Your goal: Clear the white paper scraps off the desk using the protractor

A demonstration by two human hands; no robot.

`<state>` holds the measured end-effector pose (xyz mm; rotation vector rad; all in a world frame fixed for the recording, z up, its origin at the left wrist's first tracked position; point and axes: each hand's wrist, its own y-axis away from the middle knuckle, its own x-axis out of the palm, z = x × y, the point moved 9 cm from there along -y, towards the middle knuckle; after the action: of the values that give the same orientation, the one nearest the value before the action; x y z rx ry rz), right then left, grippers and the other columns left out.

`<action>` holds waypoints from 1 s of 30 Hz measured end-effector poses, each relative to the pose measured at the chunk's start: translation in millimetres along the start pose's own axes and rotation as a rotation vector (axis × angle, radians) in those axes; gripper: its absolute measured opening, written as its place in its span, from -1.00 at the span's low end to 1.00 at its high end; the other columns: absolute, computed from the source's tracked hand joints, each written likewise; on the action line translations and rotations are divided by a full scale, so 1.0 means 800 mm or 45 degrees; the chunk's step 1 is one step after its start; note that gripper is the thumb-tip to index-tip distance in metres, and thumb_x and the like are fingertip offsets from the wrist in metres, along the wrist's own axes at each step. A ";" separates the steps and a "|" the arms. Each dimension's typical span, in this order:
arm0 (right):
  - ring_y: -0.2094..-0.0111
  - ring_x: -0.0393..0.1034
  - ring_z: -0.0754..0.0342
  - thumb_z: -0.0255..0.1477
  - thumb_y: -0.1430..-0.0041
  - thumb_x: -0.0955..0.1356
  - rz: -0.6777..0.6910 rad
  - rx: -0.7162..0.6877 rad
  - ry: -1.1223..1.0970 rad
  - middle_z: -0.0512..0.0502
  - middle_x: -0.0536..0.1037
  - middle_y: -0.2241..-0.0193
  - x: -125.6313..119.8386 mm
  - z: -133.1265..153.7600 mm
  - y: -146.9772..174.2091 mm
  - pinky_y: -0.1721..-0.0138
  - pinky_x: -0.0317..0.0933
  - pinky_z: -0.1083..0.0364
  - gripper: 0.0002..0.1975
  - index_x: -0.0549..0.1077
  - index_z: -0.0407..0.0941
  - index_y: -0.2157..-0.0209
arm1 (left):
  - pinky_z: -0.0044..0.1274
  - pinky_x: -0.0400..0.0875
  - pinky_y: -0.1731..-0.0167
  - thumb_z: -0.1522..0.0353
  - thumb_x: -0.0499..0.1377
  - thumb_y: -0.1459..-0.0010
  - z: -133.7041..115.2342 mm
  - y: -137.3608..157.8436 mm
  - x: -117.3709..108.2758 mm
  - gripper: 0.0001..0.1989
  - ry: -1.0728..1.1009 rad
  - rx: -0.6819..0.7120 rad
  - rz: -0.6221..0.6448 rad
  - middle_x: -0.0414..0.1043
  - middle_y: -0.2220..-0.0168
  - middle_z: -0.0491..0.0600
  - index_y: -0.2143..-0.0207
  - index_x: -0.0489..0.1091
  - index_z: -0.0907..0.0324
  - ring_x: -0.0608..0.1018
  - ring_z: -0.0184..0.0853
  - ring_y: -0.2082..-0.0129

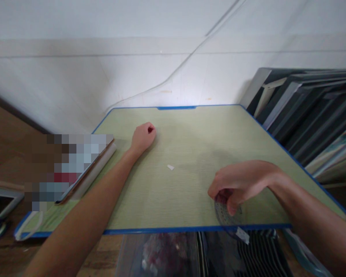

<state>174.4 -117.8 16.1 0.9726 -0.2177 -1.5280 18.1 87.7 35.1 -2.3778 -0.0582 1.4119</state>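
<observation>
My left hand [144,136] rests on the pale green tabletop [187,138] in a loose fist, with nothing showing in it. Near the front edge, my right hand [239,184] is closed on a clear protractor [226,215] with scale marks along its curve. The protractor hangs down past the table's blue rim, tilted, and its upper part is hidden by my fingers. A white tag [242,235] shows at its lower end. Between my hands lies a small scrap of white paper [170,167], touched by neither.
At the left of the table leans a blurred-out flat item on a white stack [95,171]. Dark framed panels [311,104] stand close along the right side. Behind the table is a white wall [173,73] with a cable. A clear plastic box [158,254] sits below the front edge.
</observation>
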 end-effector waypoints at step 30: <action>0.61 0.14 0.26 -0.44 -0.02 0.33 -0.029 -0.042 -0.307 0.11 0.26 0.65 -0.012 -0.017 0.006 0.58 0.02 0.24 -0.80 0.22 -0.16 0.57 | -0.53 0.24 0.36 0.39 -0.05 0.02 0.002 0.000 0.002 -0.79 0.015 -0.006 -0.007 0.43 0.44 -0.02 0.47 0.37 0.21 0.37 -0.38 0.44</action>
<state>186.0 -105.1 15.2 0.7658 -0.3519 -1.6640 17.7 88.1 33.4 -2.3876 -0.0646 1.3966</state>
